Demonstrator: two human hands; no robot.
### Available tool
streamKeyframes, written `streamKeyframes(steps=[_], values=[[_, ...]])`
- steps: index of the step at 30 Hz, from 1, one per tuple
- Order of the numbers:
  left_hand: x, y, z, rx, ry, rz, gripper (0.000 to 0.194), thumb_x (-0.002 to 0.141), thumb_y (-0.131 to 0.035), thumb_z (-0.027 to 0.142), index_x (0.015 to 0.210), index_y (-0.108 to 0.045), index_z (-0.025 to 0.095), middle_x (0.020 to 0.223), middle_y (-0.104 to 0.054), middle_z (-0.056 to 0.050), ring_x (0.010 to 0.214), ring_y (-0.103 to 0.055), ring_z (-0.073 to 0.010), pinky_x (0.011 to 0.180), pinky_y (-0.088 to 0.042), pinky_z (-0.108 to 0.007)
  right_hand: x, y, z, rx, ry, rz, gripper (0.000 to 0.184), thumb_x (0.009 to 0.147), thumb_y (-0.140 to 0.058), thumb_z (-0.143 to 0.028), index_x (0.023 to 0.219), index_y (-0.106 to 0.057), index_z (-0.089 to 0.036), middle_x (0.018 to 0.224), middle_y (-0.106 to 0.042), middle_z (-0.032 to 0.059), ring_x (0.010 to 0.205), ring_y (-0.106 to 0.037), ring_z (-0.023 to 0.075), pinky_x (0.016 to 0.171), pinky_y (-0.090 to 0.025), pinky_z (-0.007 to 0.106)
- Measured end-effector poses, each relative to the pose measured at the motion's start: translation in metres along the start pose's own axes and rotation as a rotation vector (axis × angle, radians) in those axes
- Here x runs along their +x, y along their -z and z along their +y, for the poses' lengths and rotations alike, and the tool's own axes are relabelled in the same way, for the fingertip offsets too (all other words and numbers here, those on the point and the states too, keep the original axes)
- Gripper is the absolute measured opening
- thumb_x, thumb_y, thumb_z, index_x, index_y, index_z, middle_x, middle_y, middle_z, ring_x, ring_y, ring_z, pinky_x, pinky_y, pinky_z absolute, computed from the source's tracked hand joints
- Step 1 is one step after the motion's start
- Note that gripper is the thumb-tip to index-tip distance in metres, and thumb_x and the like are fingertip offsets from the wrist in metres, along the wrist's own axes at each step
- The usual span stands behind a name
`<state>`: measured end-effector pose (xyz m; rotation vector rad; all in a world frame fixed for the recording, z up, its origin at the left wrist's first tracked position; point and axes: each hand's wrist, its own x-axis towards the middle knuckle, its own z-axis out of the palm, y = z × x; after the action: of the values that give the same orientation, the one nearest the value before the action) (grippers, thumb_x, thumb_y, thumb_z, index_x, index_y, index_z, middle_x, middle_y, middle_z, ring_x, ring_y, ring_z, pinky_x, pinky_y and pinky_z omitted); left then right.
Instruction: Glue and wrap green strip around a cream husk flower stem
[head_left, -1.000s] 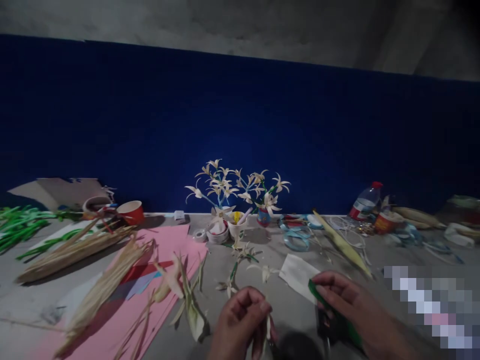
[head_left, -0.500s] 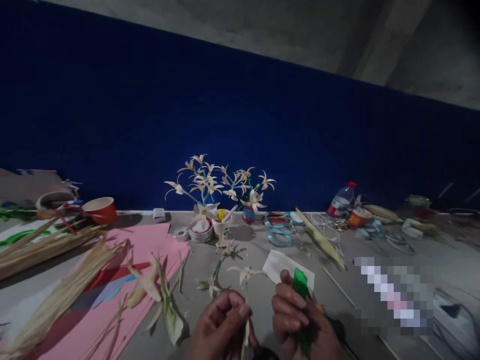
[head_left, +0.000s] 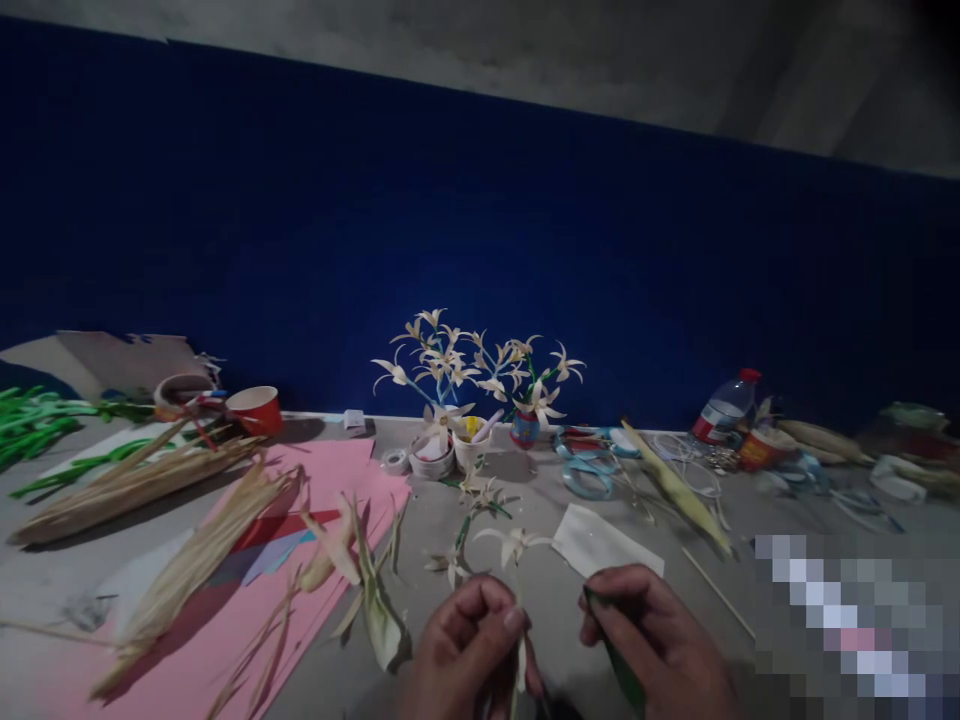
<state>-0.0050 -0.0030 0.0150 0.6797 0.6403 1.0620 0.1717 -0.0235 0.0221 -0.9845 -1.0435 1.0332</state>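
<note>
My left hand (head_left: pixel 472 640) is closed, thumb against forefinger, around the pale stem of a husk flower (head_left: pixel 514 543). The flower stands above the fingertips with its thin cream petals spread. A short way to the right, my right hand (head_left: pixel 656 635) grips a green strip (head_left: pixel 622 665), which slants down past the thumb and looks dark at this angle. The two hands are apart. Just beyond the left hand lie small husk flowers on green stems (head_left: pixel 474 510). A white paper piece (head_left: pixel 606 543) lies behind the right hand.
Dried corn husks (head_left: pixel 202 555) lie over pink paper (head_left: pixel 330 465) on the left. At the back stand husk flowers (head_left: pixel 442 360) in small pots, an orange cup (head_left: pixel 255 410) and a plastic bottle (head_left: pixel 727 408). Blue ribbon (head_left: pixel 589 475) and a thin stick (head_left: pixel 718 592) are on the right.
My right hand has turned over, so its back faces up and the green strip points downward. The view has swung left; the left hand still pinches the flower stem.
</note>
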Motion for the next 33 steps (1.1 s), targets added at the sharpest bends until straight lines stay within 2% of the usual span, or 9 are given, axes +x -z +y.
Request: streamKeyframes(steps=[3,5,9,11,16,19,22,28,33], values=[[-0.003,-0.006,0.005,0.001,0.011,0.021,0.045,0.068,-0.083,0.052,0.07,-0.053,0.018,0.046,-0.065,0.005,0.027,-0.034,-0.0004,0.033,-0.023,-0.013,-0.005,0.002,0.006,-0.486,0.424,0.094,0.009,0.089,-0.064,-0.022,0.089,-0.072,-0.025,0.1,-0.077,0.0071,0.089,-0.074,0.019,0.073,-0.06,0.023],[-0.005,-0.01,0.005,-0.016,0.003,0.012,0.044,0.068,-0.083,0.052,0.072,-0.053,0.019,0.049,-0.067,0.004,0.028,-0.034,-0.0002,0.033,-0.023,-0.013,-0.009,0.001,0.006,-0.73,0.583,0.092,0.013,0.09,-0.059,-0.016,0.093,-0.068,-0.025,0.105,-0.078,0.0088,0.1,-0.074,0.0214,0.08,-0.06,0.026],[-0.008,-0.014,0.004,-0.024,-0.088,0.007,0.044,0.063,-0.087,0.05,0.068,-0.061,0.015,0.072,-0.073,-0.002,0.035,-0.044,0.0,0.036,-0.029,-0.014,-0.011,-0.002,0.003,-1.039,0.859,0.039,0.016,0.088,-0.059,-0.014,0.099,-0.064,-0.024,0.091,-0.081,0.0096,0.085,-0.078,0.0215,0.075,-0.062,0.027],[-0.01,-0.014,0.003,-0.022,-0.121,0.029,0.042,0.06,-0.089,0.047,0.066,-0.065,0.014,0.078,-0.071,-0.002,0.04,-0.048,-0.0008,0.039,-0.033,-0.014,-0.01,-0.004,0.002,-1.134,0.934,0.027,0.014,0.088,-0.06,-0.015,0.098,-0.064,-0.024,0.091,-0.081,0.012,0.084,-0.078,0.0232,0.073,-0.064,0.029],[-0.012,-0.011,0.004,0.026,-0.161,0.03,0.033,0.066,-0.088,0.042,0.067,-0.069,0.015,0.053,-0.051,0.006,0.045,-0.042,-0.0039,0.044,-0.035,-0.015,-0.01,-0.006,0.007,-1.211,0.947,0.038,0.012,0.089,-0.061,-0.02,0.095,-0.069,-0.026,0.092,-0.08,0.0096,0.084,-0.078,0.0223,0.071,-0.065,0.029],[-0.012,-0.009,0.005,0.064,-0.184,0.015,0.028,0.069,-0.087,0.038,0.068,-0.07,0.015,0.058,-0.052,0.005,0.05,-0.041,-0.0047,0.046,-0.036,-0.015,-0.014,-0.006,0.008,-1.185,0.94,0.013,0.013,0.086,-0.064,-0.019,0.095,-0.071,-0.026,0.093,-0.08,0.0089,0.083,-0.079,0.0211,0.074,-0.064,0.025],[-0.012,-0.006,0.006,0.082,-0.162,-0.006,0.027,0.071,-0.085,0.036,0.07,-0.069,0.015,0.058,-0.052,0.005,0.05,-0.04,-0.0048,0.047,-0.035,-0.015,-0.02,-0.007,0.002,-0.997,0.811,-0.048,0.024,0.082,-0.068,-0.015,0.1,-0.071,-0.029,0.099,-0.079,0.0064,0.09,-0.077,0.0199,0.08,-0.061,0.021],[-0.014,-0.005,0.011,0.099,-0.096,-0.022,0.034,0.067,-0.087,0.04,0.07,-0.065,0.014,0.059,-0.053,0.005,0.049,-0.041,-0.0049,0.047,-0.034,-0.017,-0.015,-0.012,-0.009,-0.074,-0.258,-0.079,0.024,0.084,-0.066,-0.045,0.099,-0.074,-0.028,0.101,-0.076,0.0075,0.099,-0.071,0.0267,0.084,-0.058,0.034],[-0.011,-0.003,0.013,0.162,-0.077,-0.026,0.035,0.067,-0.086,0.041,0.068,-0.064,0.015,0.057,-0.052,0.005,0.049,-0.042,-0.0057,0.047,-0.034,-0.018,-0.004,-0.021,-0.016,0.013,-0.327,-0.136,0.029,0.064,-0.088,-0.041,0.076,-0.071,-0.021,0.073,-0.066,-0.0008,0.072,-0.061,0.0153,0.068,-0.05,0.024]])
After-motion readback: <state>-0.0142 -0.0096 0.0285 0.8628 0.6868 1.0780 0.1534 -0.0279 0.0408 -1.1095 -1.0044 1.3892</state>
